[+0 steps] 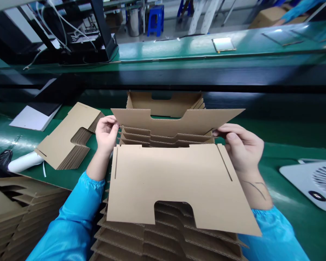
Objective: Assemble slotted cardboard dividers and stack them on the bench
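Note:
My left hand (107, 134) pinches the left edge of a notched cardboard panel (170, 122) that stands upright across a cardboard divider assembly. At the panel's right side, my right hand (240, 146) has its fingers curled at the lower corner; those fingertips are partly hidden. Several cross pieces (136, 136) stand close behind one another just in front of that panel. Nearer to me, a flat slotted cardboard sheet (176, 177) with a cut-out rests on top of a stack of folded dividers (163, 232). Behind the panel stands another cardboard frame (165, 103).
A pile of notched cardboard sheets (67, 136) lies to the left, near a white roll (25, 162) and a white box (34, 117). More stacked dividers (24, 217) fill the lower left. A grey vented device (315, 181) sits right. A dark ledge (233, 78) runs behind.

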A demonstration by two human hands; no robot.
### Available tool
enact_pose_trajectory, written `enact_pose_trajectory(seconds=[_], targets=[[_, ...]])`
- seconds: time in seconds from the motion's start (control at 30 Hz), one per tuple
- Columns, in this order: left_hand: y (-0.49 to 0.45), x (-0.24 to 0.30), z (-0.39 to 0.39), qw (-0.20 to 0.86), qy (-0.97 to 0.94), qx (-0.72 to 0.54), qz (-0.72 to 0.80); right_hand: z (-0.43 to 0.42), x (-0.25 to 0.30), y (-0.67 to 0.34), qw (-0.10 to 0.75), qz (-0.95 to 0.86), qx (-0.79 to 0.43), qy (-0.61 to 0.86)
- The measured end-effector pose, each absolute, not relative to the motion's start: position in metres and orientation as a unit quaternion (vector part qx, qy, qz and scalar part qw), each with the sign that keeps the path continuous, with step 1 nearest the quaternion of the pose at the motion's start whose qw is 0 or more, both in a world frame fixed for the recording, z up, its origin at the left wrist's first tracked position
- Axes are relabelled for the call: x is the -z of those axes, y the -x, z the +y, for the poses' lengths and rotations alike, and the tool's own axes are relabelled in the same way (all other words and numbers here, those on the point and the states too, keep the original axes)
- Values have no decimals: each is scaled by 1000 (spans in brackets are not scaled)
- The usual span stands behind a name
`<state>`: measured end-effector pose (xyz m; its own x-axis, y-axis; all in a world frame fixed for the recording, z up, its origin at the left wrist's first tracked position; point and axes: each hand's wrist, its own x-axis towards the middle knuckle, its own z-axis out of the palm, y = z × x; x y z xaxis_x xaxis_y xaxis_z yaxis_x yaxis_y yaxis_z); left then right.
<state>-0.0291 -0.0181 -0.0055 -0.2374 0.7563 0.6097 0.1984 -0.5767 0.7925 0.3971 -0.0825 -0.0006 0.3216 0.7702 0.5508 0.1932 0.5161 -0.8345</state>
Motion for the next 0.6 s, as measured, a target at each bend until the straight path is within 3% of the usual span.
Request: enact_pose_trajectory(seconds=[0.27, 0.47, 0.6], targets=[[28, -4, -28, 190, -646, -624, 396, -83, -1, -397, 694, -540, -226, 418], [27, 8, -24, 246, -621, -649, 364, -76, 8, -396, 725, -512, -229, 399], [28, 9, -25, 202, -654, -641, 347, -74, 11, -400, 725, -534, -256, 352]])
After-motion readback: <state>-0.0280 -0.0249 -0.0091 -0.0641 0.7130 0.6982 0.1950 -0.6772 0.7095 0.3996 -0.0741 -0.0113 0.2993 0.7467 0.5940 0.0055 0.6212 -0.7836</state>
